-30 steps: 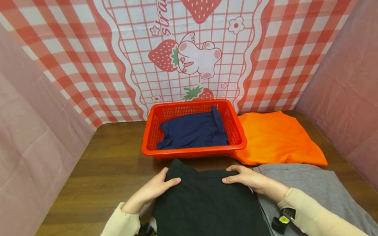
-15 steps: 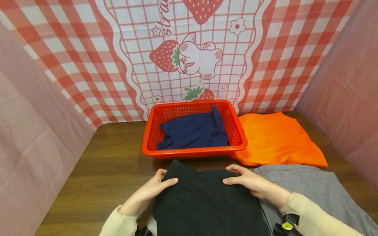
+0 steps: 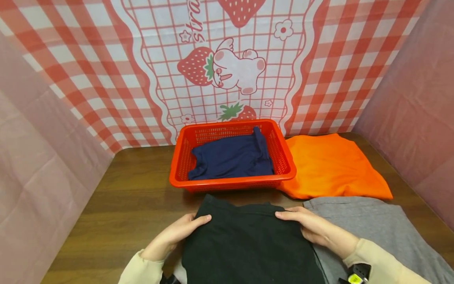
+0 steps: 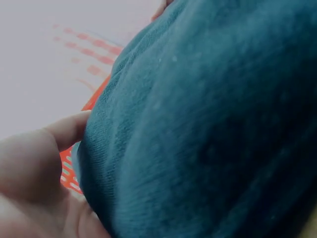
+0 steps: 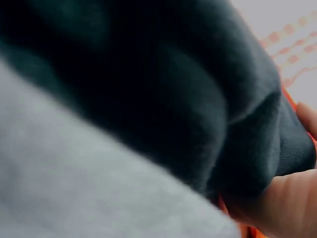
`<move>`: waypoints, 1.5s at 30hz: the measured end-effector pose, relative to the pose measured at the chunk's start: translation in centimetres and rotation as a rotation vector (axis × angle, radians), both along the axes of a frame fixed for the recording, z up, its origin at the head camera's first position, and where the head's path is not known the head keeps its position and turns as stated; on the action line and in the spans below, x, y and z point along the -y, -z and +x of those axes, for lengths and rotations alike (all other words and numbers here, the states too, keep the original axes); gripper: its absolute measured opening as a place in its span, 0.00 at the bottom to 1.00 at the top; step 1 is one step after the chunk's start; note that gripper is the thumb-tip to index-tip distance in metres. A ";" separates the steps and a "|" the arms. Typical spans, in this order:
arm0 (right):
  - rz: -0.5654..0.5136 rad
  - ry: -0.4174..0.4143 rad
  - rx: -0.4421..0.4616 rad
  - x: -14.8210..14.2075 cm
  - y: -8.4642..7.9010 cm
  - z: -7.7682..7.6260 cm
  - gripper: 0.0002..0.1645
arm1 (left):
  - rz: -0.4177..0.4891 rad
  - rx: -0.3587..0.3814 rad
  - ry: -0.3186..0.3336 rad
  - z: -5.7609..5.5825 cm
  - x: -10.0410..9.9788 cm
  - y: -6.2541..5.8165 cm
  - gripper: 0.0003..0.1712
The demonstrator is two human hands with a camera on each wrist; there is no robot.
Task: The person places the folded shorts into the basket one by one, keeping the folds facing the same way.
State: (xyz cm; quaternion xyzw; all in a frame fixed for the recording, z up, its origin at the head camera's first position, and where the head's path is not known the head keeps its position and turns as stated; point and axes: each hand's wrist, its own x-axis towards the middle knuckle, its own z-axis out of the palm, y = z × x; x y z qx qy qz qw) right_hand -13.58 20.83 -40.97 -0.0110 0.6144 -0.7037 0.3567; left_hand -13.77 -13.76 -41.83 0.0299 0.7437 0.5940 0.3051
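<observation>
A folded black garment (image 3: 248,244) fills the lower middle of the head view, in front of the red basket. My left hand (image 3: 179,232) grips its upper left side, thumb on top and fingers behind. On the upper right corner, my right hand (image 3: 313,227) pinches it the same way. Up close in the left wrist view, the dark cloth (image 4: 188,124) bulges beside the thumb. The right wrist view shows its folds (image 5: 247,134) hanging over the right fingers. The garment's lower end runs out of the head view.
The red plastic basket (image 3: 232,182) stands at the back with a folded navy garment (image 3: 230,157) in it. Right of it lies an orange garment (image 3: 333,167). A grey garment (image 3: 365,223) lies nearer, beside my right forearm. A checked curtain (image 3: 330,79) closes off the back.
My right hand has shifted a little to the right along the garment's top edge, its thumb now closer to the corner. My left hand has drifted slightly left, still gripping.
</observation>
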 end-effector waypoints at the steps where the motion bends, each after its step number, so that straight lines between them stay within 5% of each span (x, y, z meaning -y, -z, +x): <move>1: -0.033 -0.009 0.015 -0.1 0.1 0.0 0.20 | 0.017 0.011 0.020 0.0 0.1 0.0 0.30; 4: -0.037 0.007 0.035 -0.1 0.2 0.2 0.26 | 0.055 0.031 0.054 0.1 0.3 0.1 0.29; 8: 0.154 0.107 0.057 0.1 0.1 0.5 0.45 | 0.118 0.023 0.086 0.4 0.5 0.3 0.28; 13: 0.281 0.142 0.070 0.4 0.1 0.9 0.52 | 0.175 0.007 0.112 0.6 0.8 0.5 0.27; 21: 0.206 0.075 0.083 0.0 -0.1 1.1 0.51 | 0.222 -0.004 0.142 1.0 1.0 0.5 0.32; 28: -0.036 -0.055 0.057 -1.1 0.6 1.6 0.42 | 0.275 -0.012 0.207 1.3 1.3 0.8 0.36; 31: -0.120 -0.076 0.093 -1.6 0.9 1.7 0.41 | 0.343 0.065 0.203 1.4 1.6 1.1 0.32; 37: -0.343 -0.172 0.165 -2.1 1.6 2.0 0.20 | 0.487 0.239 0.136 1.5 2.0 1.7 0.19; 41: -0.250 -0.131 0.131 -1.9 1.8 2.3 0.21 | 0.467 0.230 0.145 1.6 1.9 1.7 0.15; 45: -0.004 -0.019 0.094 -1.3 1.4 2.8 0.40 | 0.378 0.126 0.180 2.0 1.7 1.5 0.19</move>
